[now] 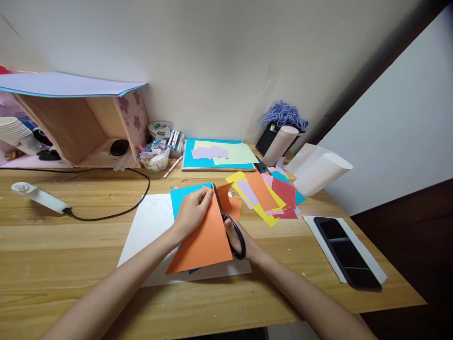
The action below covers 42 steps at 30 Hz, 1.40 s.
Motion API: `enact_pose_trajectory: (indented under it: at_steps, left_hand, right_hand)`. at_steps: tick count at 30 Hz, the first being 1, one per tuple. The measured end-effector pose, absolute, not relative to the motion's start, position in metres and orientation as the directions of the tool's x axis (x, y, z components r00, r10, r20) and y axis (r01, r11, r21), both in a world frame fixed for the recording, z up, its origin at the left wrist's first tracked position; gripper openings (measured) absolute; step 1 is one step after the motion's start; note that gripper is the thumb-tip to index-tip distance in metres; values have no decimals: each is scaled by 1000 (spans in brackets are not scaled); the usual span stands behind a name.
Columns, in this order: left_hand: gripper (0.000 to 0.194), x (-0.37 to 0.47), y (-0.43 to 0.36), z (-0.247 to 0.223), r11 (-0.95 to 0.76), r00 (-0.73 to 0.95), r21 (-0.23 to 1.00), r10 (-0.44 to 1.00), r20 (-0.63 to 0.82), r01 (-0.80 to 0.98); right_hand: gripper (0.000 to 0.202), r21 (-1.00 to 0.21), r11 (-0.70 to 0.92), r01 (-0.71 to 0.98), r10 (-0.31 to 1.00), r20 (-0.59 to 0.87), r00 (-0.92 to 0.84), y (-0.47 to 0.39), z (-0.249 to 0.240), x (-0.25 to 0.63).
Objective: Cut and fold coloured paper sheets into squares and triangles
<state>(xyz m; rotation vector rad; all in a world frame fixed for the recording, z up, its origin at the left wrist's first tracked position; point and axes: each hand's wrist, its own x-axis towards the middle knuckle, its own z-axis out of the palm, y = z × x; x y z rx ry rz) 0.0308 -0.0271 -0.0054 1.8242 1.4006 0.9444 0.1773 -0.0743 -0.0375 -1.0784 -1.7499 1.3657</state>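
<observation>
An orange sheet of paper (205, 241) is pinched near its far edge by my left hand (191, 212), thumb on top. My right hand (244, 238) grips black-handled scissors (238, 241), with fingers through the loops. The scissor blades lie along the orange paper, pointing away from me, and a cut strip curls up to their right. Beneath the orange paper are a blue sheet (177, 200) and a large white sheet (141, 236) with faint marks on it. Parts of the right fingers are hidden behind the paper and handles.
Coloured paper pieces (264, 193) lie to the right, near a white paper roll (322, 174). A phone (347, 252) rests by the right edge. At left are a corded white glue gun (40, 196) and an open box (88, 125). Markers (175, 139) and stacked sheets (219, 163) stand at the back.
</observation>
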Motion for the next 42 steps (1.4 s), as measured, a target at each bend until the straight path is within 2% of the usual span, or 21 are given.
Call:
enact_pose_trajectory:
  at_steps: [12, 18, 23, 26, 28, 29, 31, 34, 36, 39, 42]
  left_hand:
    - [37, 32, -27, -6, -204, 168, 837, 976, 136, 509]
    - [36, 31, -27, -5, -213, 167, 837, 975, 148, 504]
    - [38, 10, -7, 2, -259, 145, 789, 966, 214, 558]
    - [40, -19, 12, 1, -244, 210, 697, 968, 135, 674]
    - [40, -37, 21, -7, -196, 232, 595, 972, 16, 779]
    - [39, -43, 24, -12, -152, 191, 531, 981, -18, 834]
    - [30, -50, 26, -24, -82, 81, 461, 996, 21, 883]
    - [32, -42, 23, -39, -169, 97, 496, 981, 169, 852]
    - [38, -29, 19, -43, -250, 167, 543, 966, 198, 802]
    - [50, -10, 16, -44, -260, 224, 562, 965, 134, 785]
    - [46, -2, 18, -42, -208, 225, 558, 974, 39, 803]
  right_hand:
    - [46, -976, 142, 166, 913, 64, -403, -76, -39, 175]
    - [44, -986, 75, 150, 927, 14, -374, -76, -42, 175]
    - [55, -996, -89, -8, 942, -82, -327, -66, -46, 180]
    - [54, -989, -112, -96, 968, -86, -235, -55, -40, 190]
    - [50, -993, -92, -77, 986, -80, -149, -47, -36, 200]
    - [48, -994, -94, -52, 991, -88, -103, -44, -34, 205]
    - [45, -993, -122, 8, 992, -122, -14, -37, -32, 214]
    - [44, -980, -164, 113, 985, -157, 70, -31, -32, 225]
    - [43, -972, -135, 190, 989, -120, 89, -28, -31, 231]
    - [41, -956, -68, 285, 993, -39, 108, -25, -31, 240]
    - [42, -953, -65, 297, 986, -15, 165, -20, -32, 250]
